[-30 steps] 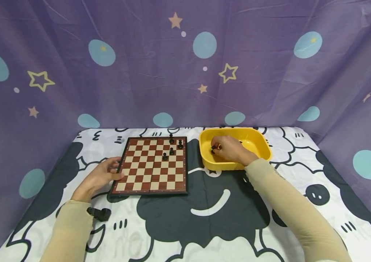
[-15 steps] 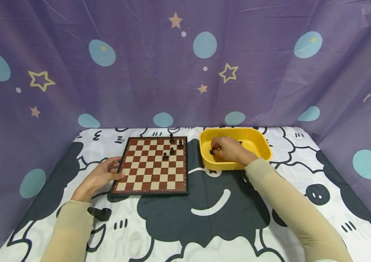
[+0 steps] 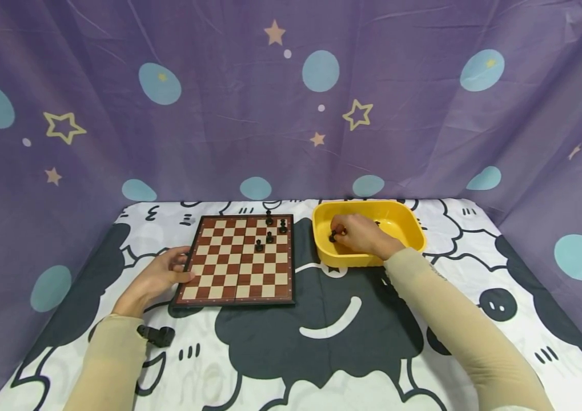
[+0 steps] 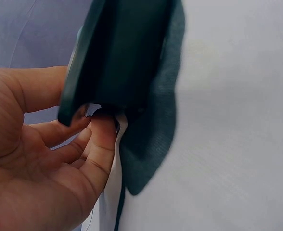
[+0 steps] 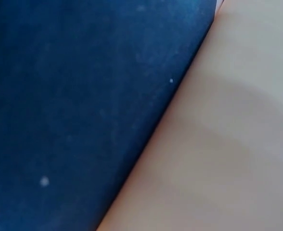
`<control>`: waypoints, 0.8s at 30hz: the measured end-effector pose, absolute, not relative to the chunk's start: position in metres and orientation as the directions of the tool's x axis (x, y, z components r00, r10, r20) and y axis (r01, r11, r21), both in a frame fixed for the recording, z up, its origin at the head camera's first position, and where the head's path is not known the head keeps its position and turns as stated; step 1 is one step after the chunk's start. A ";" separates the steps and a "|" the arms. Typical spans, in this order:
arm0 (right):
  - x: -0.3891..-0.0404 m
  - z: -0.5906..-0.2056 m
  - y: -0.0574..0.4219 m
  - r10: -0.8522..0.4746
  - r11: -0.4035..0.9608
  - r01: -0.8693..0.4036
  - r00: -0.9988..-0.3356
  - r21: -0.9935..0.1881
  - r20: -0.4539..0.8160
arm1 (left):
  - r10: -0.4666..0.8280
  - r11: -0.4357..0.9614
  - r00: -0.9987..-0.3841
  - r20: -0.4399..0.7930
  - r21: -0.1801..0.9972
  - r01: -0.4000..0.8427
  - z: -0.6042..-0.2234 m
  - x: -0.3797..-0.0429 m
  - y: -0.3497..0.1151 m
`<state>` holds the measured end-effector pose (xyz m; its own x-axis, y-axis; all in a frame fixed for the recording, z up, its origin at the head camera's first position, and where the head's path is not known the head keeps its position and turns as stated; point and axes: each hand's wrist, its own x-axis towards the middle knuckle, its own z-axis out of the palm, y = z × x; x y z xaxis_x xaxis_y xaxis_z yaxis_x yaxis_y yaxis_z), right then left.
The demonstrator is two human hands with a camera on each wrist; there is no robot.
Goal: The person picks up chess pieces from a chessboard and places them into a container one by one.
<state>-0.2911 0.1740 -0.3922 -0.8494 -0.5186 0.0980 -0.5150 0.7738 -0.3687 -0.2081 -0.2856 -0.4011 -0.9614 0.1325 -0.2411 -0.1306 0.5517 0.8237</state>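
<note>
A brown-and-cream chessboard [image 3: 219, 257] lies on the table, left of the middle in the head view. My left hand [image 3: 154, 277] grips its left edge, thumb on top and the fingers tucked under, as the left wrist view shows from the side at the dark board edge [image 4: 127, 53]. Over in the yellow basin [image 3: 357, 261], my right hand [image 3: 360, 233] pinches a small black chess piece [image 3: 332, 236] close to the basin's left wall. Its curled fingers partly cover the piece. The right wrist view holds only a dark blue surface and a pale blurred one.
Several black chess pieces stand on the board's far right part, among them a front one [image 3: 259, 246]. Another dark piece [image 3: 377, 223] shows in the basin behind the right hand. A patterned cloth [image 3: 321, 308] covers the table, and a purple curtain [image 3: 291, 142] hangs behind.
The right fingers and the black piece have shifted very slightly within the basin. The left hand, the board and the pieces on it stay where they were.
</note>
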 end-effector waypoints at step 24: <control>-0.282 -0.386 0.182 -0.490 0.767 -0.496 -0.862 -0.407 0.126 | 0.135 0.555 -0.962 -0.236 0.822 -0.124 -0.403 -0.208 -0.287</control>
